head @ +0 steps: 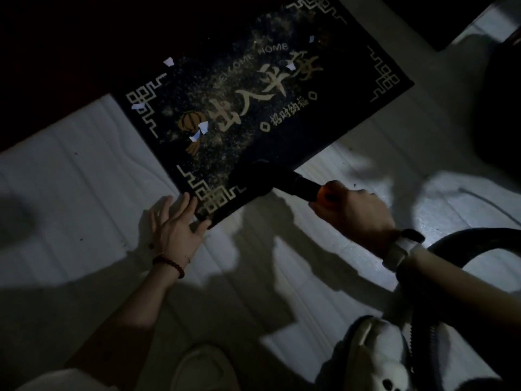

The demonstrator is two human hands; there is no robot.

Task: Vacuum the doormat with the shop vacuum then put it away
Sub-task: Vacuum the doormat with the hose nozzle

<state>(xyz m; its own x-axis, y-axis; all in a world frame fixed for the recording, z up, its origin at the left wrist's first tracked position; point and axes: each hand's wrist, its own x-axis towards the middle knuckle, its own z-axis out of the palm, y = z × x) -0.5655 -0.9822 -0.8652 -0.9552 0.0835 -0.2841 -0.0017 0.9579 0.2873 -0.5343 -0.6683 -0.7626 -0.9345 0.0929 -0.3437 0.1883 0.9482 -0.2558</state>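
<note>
Shop vacuum body [377, 359] on the floor [70, 170] nearest, hose [462, 244] looping behind the right wrist. Right hand [352, 210] grips the nozzle [267, 179], long axis pointing up-left onto the doormat's near edge; left hand [174, 221] flat, fingers spread, thumb touching the near corner. Doormat [253, 103] lies diagonal on the floor, littered with paper scraps [201, 131].

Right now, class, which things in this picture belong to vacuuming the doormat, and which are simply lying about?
Part of the job:
doormat, dusty
paper scraps on it
vacuum nozzle on the mat
hose
vacuum body
right hand gripping the wand
left hand at the mat's corner

Just there:
shoe
dark shape, too dim to identify
</note>
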